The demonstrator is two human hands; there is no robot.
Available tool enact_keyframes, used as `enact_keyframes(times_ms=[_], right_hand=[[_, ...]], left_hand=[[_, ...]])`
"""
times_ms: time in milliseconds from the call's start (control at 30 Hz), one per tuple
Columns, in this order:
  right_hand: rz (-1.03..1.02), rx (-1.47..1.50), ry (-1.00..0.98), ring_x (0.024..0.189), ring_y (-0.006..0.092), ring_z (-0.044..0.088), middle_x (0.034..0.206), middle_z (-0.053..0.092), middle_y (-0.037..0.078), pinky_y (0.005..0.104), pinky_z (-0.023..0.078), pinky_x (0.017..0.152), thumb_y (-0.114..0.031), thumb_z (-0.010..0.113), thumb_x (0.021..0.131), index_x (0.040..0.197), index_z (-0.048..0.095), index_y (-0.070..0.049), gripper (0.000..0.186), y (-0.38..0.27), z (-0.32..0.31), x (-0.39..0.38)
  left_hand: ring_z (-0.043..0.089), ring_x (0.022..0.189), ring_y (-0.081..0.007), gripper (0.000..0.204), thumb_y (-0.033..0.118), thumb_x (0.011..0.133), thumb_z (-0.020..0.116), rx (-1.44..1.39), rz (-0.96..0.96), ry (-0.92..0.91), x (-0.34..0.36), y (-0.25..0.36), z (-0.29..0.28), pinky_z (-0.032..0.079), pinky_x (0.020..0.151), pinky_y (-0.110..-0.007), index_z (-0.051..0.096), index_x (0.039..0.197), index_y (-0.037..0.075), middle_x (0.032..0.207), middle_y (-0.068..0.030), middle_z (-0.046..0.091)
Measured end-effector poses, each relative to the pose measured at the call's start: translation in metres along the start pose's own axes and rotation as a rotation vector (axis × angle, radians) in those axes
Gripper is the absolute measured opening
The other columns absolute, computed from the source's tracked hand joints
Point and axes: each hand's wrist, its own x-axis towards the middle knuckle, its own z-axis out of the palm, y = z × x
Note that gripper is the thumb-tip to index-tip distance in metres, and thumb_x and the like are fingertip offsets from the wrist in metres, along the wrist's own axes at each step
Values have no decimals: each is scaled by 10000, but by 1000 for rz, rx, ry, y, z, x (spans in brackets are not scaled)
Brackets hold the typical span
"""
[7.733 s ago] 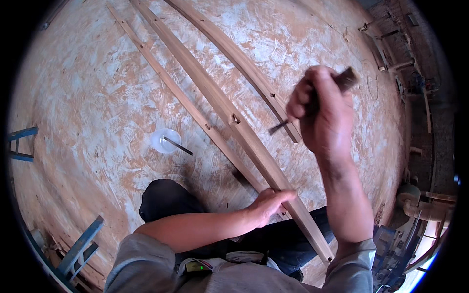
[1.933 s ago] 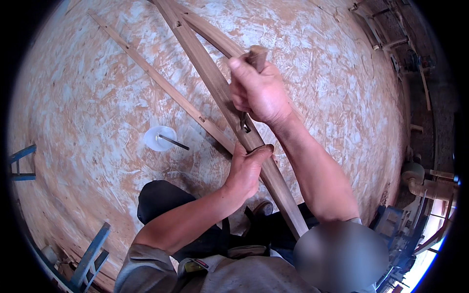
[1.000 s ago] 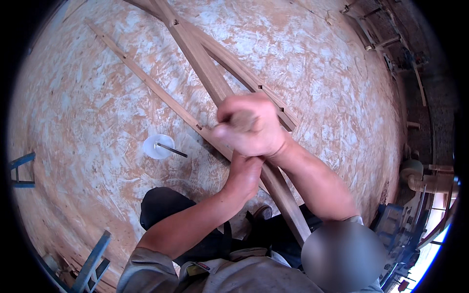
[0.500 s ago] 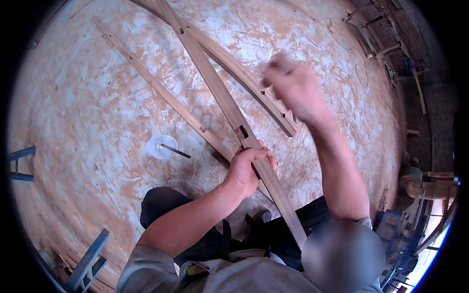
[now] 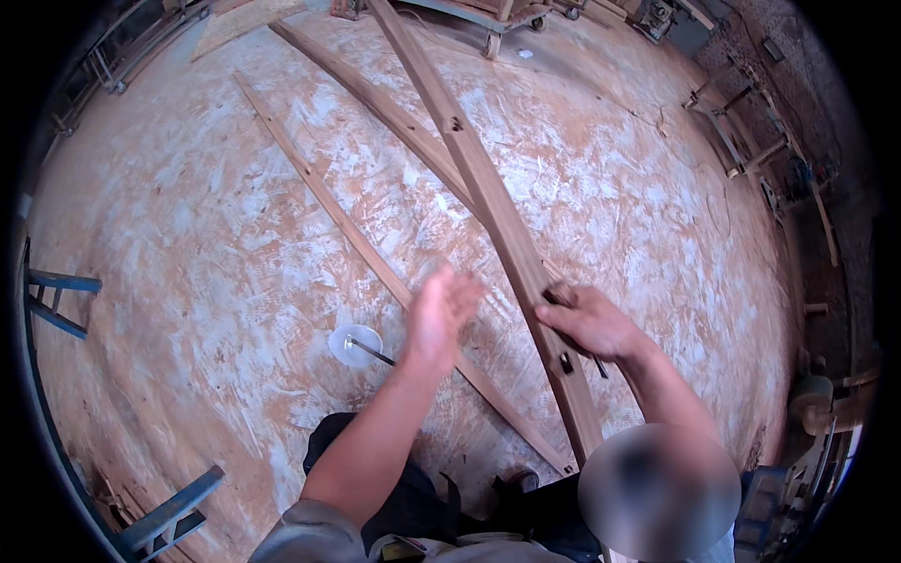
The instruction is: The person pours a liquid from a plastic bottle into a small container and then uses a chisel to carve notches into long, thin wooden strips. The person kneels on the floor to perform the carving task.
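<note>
A long wooden beam (image 5: 511, 239) with rectangular mortise holes slants across the view, its near end beside my body. My right hand (image 5: 596, 324) is closed at the beam's right side, thumb on its edge just above a mortise. The same hand also holds a tool (image 5: 560, 294) with a rounded brown end; a thin dark shaft shows below the fingers, and its exact kind is unclear. My left hand (image 5: 439, 314) is off the beam, open and slightly blurred, above a thinner wooden strip (image 5: 357, 239) on the floor. A white round dish (image 5: 343, 349) with a dark stick in it lies left of that hand.
Another notched beam (image 5: 375, 98) lies on the floor beyond, partly under the long one. Blue metal stands (image 5: 174, 511) are at the left edge. A wheeled cart (image 5: 469, 17) stands at the far side, with machinery and timber along the right wall.
My left hand has let go of the beam and moved left. My right hand has come down from its raised position onto the beam. The beam sits farther right, and the view has tilted up.
</note>
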Motion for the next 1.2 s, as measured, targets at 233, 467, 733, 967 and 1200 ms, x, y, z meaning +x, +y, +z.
enact_keyframes(times_ms=[233, 467, 733, 967, 1200], right_hand=[[8, 22, -142, 756, 142, 597, 730, 629, 65, 300, 493, 737, -284, 663, 909, 984, 672, -9, 285, 10, 21, -75], [-204, 24, 356, 473, 146, 573, 690, 649, 87, 269, 484, 467, -287, 645, 912, 1014, 652, 39, 342, -34, -16, -79], [-792, 1111, 354, 423, 125, 367, 558, 361, -9, 299, 373, 399, -470, 541, 956, 873, 490, -63, 418, -140, 0, 9], [-752, 1175, 418, 446, 135, 382, 564, 369, 13, 304, 380, 404, -424, 585, 938, 856, 467, -63, 389, -144, 23, 34], [-731, 1220, 397, 451, 131, 365, 587, 370, 10, 305, 364, 407, -401, 553, 960, 850, 453, -77, 356, -157, 27, 44]], left_hand=[[567, 1131, -277, 619, 483, 932, 547, 51, 235, -409, 18, 19, 10, 459, 959, -401, 406, 1290, -1, 1223, -180, 566], [601, 691, -212, 269, 141, 893, 572, -186, 117, -154, -25, -3, 15, 526, 603, -389, 467, 1130, 72, 831, -89, 559], [606, 675, -195, 225, 128, 915, 559, -162, 134, -226, -45, -14, 32, 532, 599, -364, 453, 1102, 60, 837, -93, 571], [610, 683, -189, 217, 126, 922, 552, -140, 153, -206, -54, -8, 31, 531, 587, -351, 449, 1101, 60, 829, -89, 569], [614, 696, -190, 223, 125, 920, 555, -117, 152, -201, -56, -2, 27, 534, 598, -360, 443, 1098, 49, 842, -91, 575]])
